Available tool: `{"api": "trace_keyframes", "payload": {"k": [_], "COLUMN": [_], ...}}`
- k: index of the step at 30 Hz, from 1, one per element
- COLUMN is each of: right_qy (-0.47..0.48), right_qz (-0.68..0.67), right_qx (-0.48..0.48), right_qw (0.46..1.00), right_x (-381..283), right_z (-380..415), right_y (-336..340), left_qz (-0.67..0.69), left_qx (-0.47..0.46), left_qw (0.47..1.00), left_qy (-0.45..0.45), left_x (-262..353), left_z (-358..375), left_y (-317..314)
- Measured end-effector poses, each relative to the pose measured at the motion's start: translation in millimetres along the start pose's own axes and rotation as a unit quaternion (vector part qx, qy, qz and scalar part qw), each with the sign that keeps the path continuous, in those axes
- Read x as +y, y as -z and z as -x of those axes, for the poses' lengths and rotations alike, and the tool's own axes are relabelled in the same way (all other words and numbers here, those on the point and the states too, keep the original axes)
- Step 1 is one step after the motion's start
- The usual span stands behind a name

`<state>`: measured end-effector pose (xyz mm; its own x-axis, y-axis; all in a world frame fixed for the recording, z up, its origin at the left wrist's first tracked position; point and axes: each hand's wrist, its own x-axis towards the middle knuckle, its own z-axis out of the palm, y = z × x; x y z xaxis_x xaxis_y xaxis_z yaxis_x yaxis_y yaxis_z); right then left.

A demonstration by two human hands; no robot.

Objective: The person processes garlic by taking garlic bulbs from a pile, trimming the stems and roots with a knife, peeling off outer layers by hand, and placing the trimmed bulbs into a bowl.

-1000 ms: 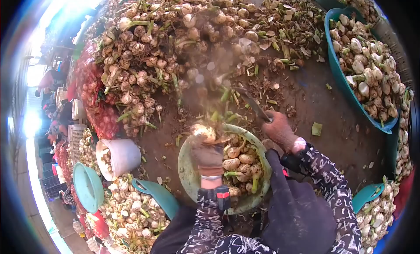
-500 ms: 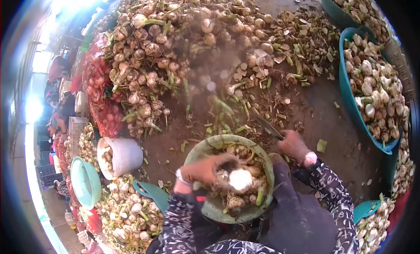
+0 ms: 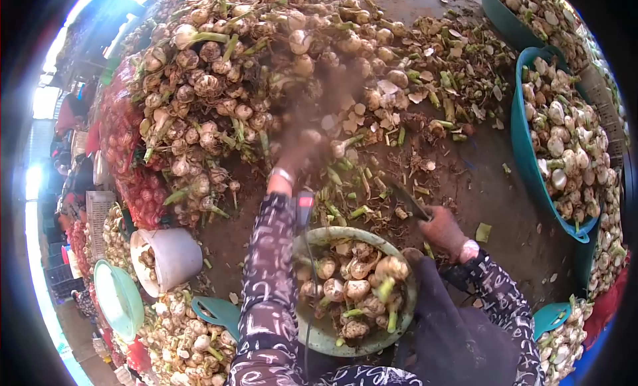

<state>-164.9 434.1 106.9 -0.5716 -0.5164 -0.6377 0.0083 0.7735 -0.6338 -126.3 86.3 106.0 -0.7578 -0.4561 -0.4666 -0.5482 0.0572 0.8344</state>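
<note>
My left hand (image 3: 302, 150) is stretched forward at the near edge of a large heap of untrimmed garlic bulbs (image 3: 206, 87). A hazy smudge blurs its fingers, so I cannot see whether they hold anything. My right hand (image 3: 444, 233) is closed around the handle of a knife (image 3: 411, 201), whose dark blade points up and left over cut stalks (image 3: 359, 212). Close in front of my body sits a pale green basin (image 3: 312, 336) of garlic bulbs (image 3: 359, 289), some with short green stems. The right hand is just beyond its upper right rim.
A teal tub (image 3: 522, 143) full of trimmed garlic stands at the right. Stalk and root scraps (image 3: 458, 74) litter the brown surface. To the left are a tipped white bucket (image 3: 173, 256), a mint-green basin (image 3: 119, 299), red mesh sacks (image 3: 143, 193) and more garlic (image 3: 179, 339).
My left hand has moved from over the basin forward to the heap, uncovering the bulbs in the basin. The right hand keeps the knife in nearly the same place. The view has shifted slightly.
</note>
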Motion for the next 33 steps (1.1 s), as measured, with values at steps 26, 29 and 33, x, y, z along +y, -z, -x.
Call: {"api": "trace_keyframes", "payload": {"k": [26,29,33], "right_qy": [0.019,0.054,0.078], "right_qz": [0.077,0.131,0.048], "right_qx": [0.107,0.175,0.117], "right_qw": [0.991,0.974,0.989], "right_x": [19.7,24.7,19.4], "right_z": [10.7,22.7,32.1], "right_y": [23.8,27.4,-6.8], "left_qz": [0.113,-0.242,0.196], "left_qx": [0.005,0.06,0.087], "left_qw": [0.965,0.909,0.952], "left_qy": [-0.238,-0.335,-0.221], "left_x": [32.9,6.1,-2.8], "left_z": [249.9,205.6,201.4], "left_y": [-107.0,-94.2,-96.0]}}
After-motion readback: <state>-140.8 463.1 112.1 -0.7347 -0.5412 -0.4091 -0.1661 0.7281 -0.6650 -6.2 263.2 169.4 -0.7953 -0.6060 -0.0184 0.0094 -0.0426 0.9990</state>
